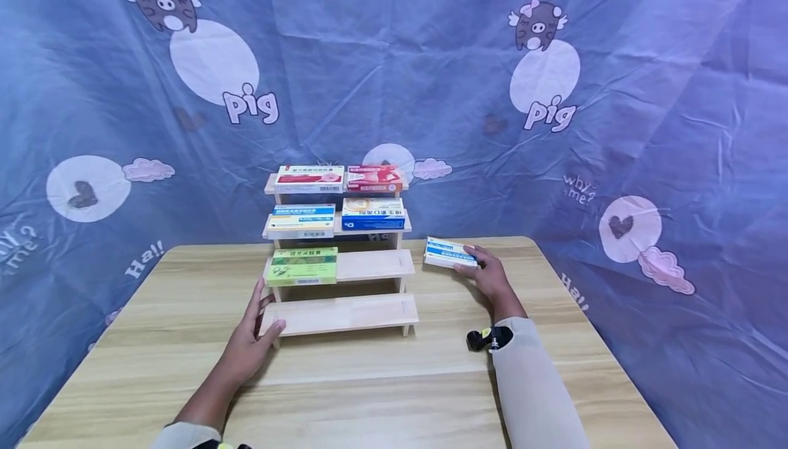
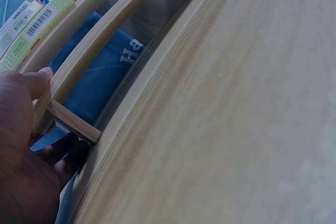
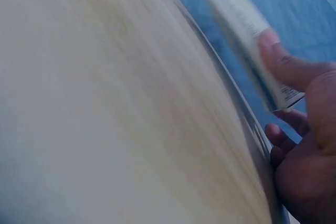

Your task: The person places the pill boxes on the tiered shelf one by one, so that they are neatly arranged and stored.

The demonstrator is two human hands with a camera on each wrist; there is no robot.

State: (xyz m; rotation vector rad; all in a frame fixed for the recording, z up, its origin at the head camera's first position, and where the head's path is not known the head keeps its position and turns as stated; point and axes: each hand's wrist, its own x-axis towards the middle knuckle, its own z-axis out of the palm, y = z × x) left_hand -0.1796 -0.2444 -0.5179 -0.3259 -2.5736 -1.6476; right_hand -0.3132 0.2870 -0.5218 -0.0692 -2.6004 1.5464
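Observation:
A stepped wooden rack [image 1: 369, 315] stands on the table, with medicine boxes on its upper three steps. My left hand [image 1: 247, 350] grips the left end of the lowest step; in the left wrist view the thumb [image 2: 39, 82] lies at the step's end and the other fingers reach beside its leg. To the right of the rack, my right hand [image 1: 492, 278] holds a white and blue medicine box [image 1: 449, 253] by its right end. That box [image 3: 239, 30] appears tilted and slightly blurred in the right wrist view. On the third step's left half lies a green medicine box [image 1: 303, 267].
Red-and-white [image 1: 310, 178] and red [image 1: 374, 178] boxes lie on the top step. Below them are a blue-and-white box [image 1: 301, 221] and a blue-and-yellow box [image 1: 373, 213]. A blue printed cloth [image 1: 394, 79] hangs behind the wooden table [image 1: 357, 401].

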